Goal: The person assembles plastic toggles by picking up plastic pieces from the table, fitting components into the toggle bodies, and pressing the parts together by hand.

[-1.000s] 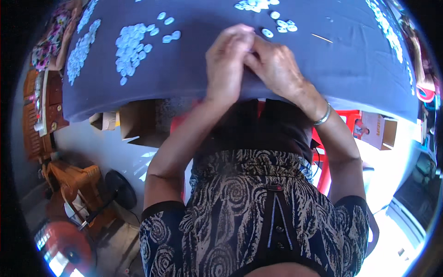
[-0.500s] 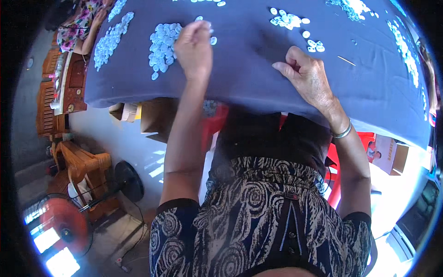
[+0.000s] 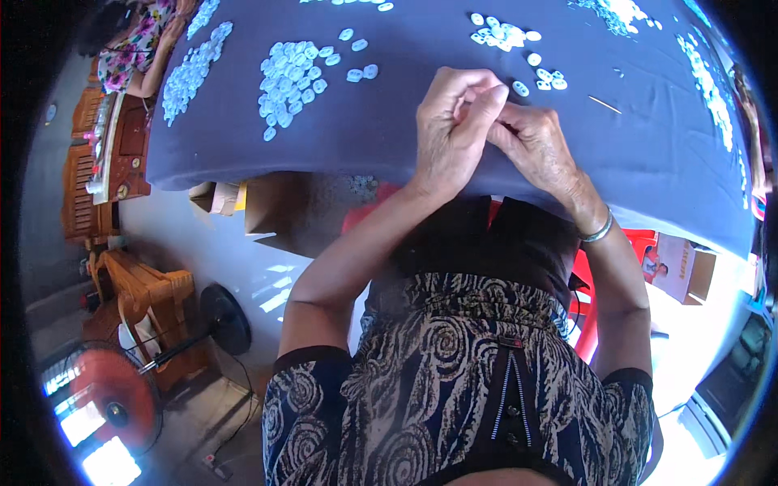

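My left hand (image 3: 460,136) is closed, thumb pressed over curled fingers. Against its thumb side, my right hand (image 3: 541,150) is closed too, fingertips pinched together. What either pinch holds is hidden between the fingers. Just beyond the left thumb tip is a small pale oval piece (image 3: 520,88); I cannot tell whether it touches the hand. Several similar ovals form a small group (image 3: 551,78) beyond my right hand, with a small heap (image 3: 499,35) farther off. A larger heap of pale ovals (image 3: 288,81) lies to the left, a few loose ones at its right side.
A dark blue cloth (image 3: 243,154) covers the table. A thin stick (image 3: 604,104) lies on the right. More piles of small pieces (image 3: 194,73) lie at the far left and right. At upper left sits another person (image 3: 146,49). A fan (image 3: 113,397) stands lower left.
My left hand has moved right and nearer, from beside the large heap to my right hand. The loose ovals it covered now show. My right hand has barely moved.
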The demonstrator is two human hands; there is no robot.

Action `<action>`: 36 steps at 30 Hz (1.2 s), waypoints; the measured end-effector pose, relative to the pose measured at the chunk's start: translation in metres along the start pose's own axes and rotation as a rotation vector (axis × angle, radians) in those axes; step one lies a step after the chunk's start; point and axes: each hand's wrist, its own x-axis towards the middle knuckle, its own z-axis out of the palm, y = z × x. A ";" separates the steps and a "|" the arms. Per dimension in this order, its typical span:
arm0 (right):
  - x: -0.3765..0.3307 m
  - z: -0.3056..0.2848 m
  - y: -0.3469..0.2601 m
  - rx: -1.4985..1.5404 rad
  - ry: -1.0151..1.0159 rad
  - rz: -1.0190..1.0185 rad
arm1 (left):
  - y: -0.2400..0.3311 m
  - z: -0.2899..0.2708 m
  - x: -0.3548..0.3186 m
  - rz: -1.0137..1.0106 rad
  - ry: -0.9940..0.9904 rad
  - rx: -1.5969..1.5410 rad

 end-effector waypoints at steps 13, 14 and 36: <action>-0.002 0.009 -0.001 -0.140 -0.031 -0.147 | 0.004 -0.007 0.001 -0.337 0.112 -0.239; -0.003 0.010 -0.001 -0.126 -0.078 -0.128 | 0.004 -0.007 0.001 -0.367 0.096 -0.266; 0.015 -0.060 0.059 -0.501 0.228 0.095 | -0.005 -0.017 0.006 -0.416 0.008 -0.170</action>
